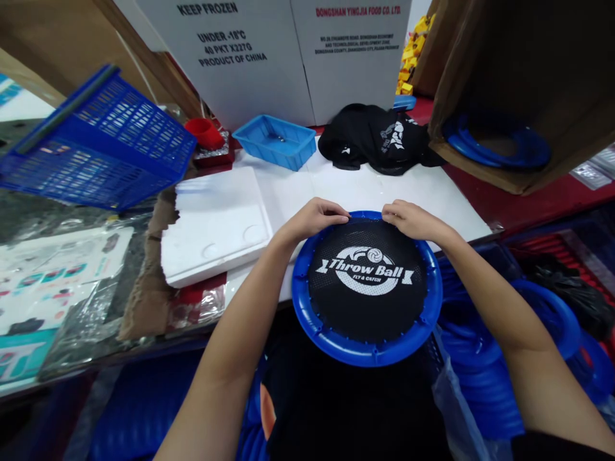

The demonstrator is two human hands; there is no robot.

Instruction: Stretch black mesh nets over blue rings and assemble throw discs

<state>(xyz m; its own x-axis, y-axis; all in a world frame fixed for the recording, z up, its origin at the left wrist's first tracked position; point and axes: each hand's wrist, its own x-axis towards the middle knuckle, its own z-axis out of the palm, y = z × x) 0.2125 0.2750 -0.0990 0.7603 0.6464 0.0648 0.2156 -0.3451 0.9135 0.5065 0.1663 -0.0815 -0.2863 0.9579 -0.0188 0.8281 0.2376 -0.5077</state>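
A round blue plastic ring (307, 307) with black mesh (369, 314) stretched across it lies tilted at the table's front edge, close to my body. White print on the mesh reads "Throw Ball Fly & Catch". At the far rim, my left hand (319, 216) pinches the mesh edge left of centre. My right hand (408, 218) does the same a little to the right, its fingers closed at the rim. The fingertips partly hide what they grip. Small pegs run around the ring along the mesh border.
Behind lie a light-blue tray (283, 148) and a heap of black printed mesh (369, 137). A foam lid (221, 224) and a blue basket (120, 141) are on the left. At right, a cardboard box (480, 169) holds blue rings (500, 144); more rings are stacked below.
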